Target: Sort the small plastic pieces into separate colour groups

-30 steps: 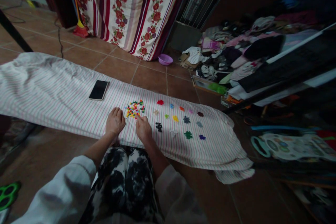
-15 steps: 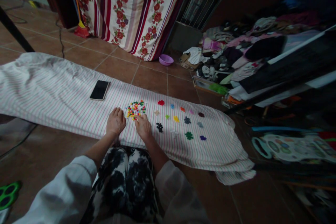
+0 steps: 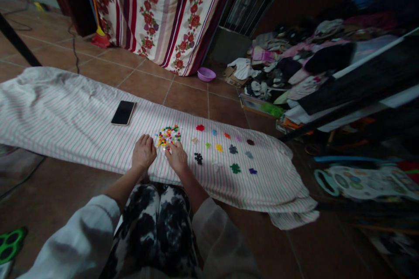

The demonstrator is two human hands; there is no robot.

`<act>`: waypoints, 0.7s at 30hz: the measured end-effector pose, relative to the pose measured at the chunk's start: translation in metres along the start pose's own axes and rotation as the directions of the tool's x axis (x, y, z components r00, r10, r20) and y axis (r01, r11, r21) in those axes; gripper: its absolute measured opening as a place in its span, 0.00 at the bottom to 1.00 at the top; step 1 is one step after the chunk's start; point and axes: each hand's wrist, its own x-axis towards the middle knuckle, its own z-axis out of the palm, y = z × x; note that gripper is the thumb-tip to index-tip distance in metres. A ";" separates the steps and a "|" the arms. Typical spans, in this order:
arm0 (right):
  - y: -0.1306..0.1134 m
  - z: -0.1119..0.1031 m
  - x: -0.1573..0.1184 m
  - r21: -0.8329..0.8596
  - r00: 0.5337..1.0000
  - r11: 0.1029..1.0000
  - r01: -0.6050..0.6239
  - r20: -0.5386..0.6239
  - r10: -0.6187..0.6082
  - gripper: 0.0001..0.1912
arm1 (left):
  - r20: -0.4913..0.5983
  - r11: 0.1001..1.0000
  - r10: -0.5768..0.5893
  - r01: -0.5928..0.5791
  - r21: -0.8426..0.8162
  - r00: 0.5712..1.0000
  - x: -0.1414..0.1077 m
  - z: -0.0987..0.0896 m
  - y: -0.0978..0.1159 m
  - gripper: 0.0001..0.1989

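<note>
A mixed pile of tiny coloured plastic pieces (image 3: 168, 134) lies on the striped cloth (image 3: 81, 126) in front of me. My right hand (image 3: 177, 158) is at the pile's near edge, its fingers bent together and touching down among the pieces. Whatever sits between those fingertips is too small to make out. Left of the pile, my left hand (image 3: 144, 151) rests on the cloth with curled fingers, and its inside is hidden. Single-colour heaps spread to the right, among them a red heap (image 3: 200, 127), a black heap (image 3: 198, 158), a yellow heap (image 3: 219, 148) and a green heap (image 3: 235, 168).
A phone (image 3: 123, 113) lies on the cloth left of the pile. Beyond the cloth-covered surface, a purple basin (image 3: 206, 74) stands on the tiled floor by a floral curtain (image 3: 153, 13). Clothes (image 3: 294, 61) are heaped at the right.
My right fingers have shifted slightly to the left and down at the pile's near edge, where a few pieces now show beside the fingertips. My left hand stays in place.
</note>
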 end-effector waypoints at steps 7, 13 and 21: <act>-0.001 0.003 0.000 0.010 0.998 1.000 -0.009 -0.058 0.010 0.13 | 0.018 1.000 -0.006 0.006 -0.004 1.000 0.001 -0.003 0.002 0.16; 0.001 0.001 -0.004 0.111 0.992 0.994 0.008 -0.123 0.006 0.14 | -0.010 1.000 -0.007 0.007 0.007 1.000 0.000 -0.001 0.001 0.16; 0.035 0.002 -0.027 0.207 0.917 0.970 0.128 -0.396 -0.036 0.11 | 0.023 1.000 0.006 -0.006 0.003 1.000 0.000 -0.002 0.000 0.16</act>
